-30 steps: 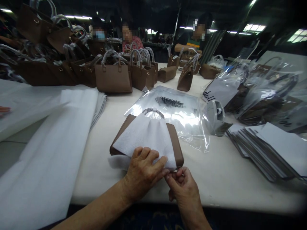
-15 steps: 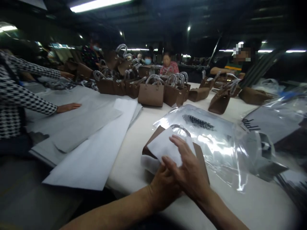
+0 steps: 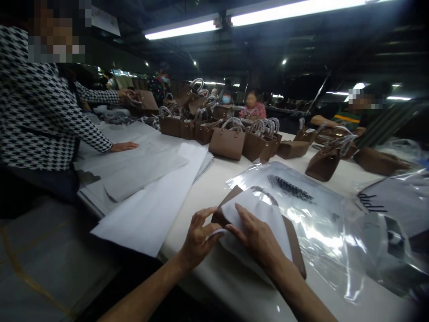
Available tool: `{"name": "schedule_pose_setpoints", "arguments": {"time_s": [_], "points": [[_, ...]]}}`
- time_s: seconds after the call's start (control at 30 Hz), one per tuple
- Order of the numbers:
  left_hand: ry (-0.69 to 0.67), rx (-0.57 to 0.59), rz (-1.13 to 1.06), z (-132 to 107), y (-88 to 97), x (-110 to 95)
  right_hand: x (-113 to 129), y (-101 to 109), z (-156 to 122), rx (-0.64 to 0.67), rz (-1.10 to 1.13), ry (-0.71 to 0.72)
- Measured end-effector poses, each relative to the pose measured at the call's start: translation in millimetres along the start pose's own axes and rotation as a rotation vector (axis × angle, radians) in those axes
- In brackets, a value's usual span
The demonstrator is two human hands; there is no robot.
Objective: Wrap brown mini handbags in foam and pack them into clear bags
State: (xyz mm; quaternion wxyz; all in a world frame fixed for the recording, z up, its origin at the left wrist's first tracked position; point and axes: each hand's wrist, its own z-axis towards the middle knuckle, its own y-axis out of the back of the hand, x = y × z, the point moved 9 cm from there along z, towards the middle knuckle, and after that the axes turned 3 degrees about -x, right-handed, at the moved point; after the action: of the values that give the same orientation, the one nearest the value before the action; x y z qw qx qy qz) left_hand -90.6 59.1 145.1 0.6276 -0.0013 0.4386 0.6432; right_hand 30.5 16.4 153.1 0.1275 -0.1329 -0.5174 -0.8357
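Observation:
A brown handbag [image 3: 295, 243] lies flat near the front edge of the white table [image 3: 214, 188], covered by a sheet of white tissue paper [image 3: 264, 214]. My left hand [image 3: 198, 237] pinches the paper's near left edge at the bag's corner. My right hand [image 3: 256, 237] lies flat on top of the paper, fingers stretched toward the left, pressing it onto the bag. The bag's wrapped handle [image 3: 264, 193] shows just beyond the paper.
Clear plastic bags [image 3: 301, 197] lie behind and right of the bag. Stacked white paper sheets [image 3: 150, 188] cover the table's left. Several upright brown handbags [image 3: 228, 141] stand farther back. A person in a checked sleeve [image 3: 83, 134] rests a hand on the sheets; others sit at the far side.
My view has swung left and up. My right hand moved from the bag's near corner onto the paper; my left hand shifted from pressing the paper to pinching its left edge.

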Motion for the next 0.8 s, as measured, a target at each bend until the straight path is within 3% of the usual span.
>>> {"name": "schedule_pose_setpoints", "arguments": {"time_s": [0.1,0.2,0.33,0.5,0.8], "points": [[-0.106,0.069,-0.088,15,-8.6,-2,-3,1,0,0.104,0.031,0.013],[-0.033,0.121,-0.229,25,-16.8,9,-12,-2,3,0.18,-0.068,-0.113],[0.027,0.162,-0.255,31,-22.4,13,-15,5,9,0.032,-0.134,-0.137],[0.139,0.2,-0.242,33,-28.3,18,-19,22,1,-0.219,0.08,-0.044],[0.24,0.15,-0.447,32,-37.9,24,12,27,-26,-0.316,0.084,0.263]]}}
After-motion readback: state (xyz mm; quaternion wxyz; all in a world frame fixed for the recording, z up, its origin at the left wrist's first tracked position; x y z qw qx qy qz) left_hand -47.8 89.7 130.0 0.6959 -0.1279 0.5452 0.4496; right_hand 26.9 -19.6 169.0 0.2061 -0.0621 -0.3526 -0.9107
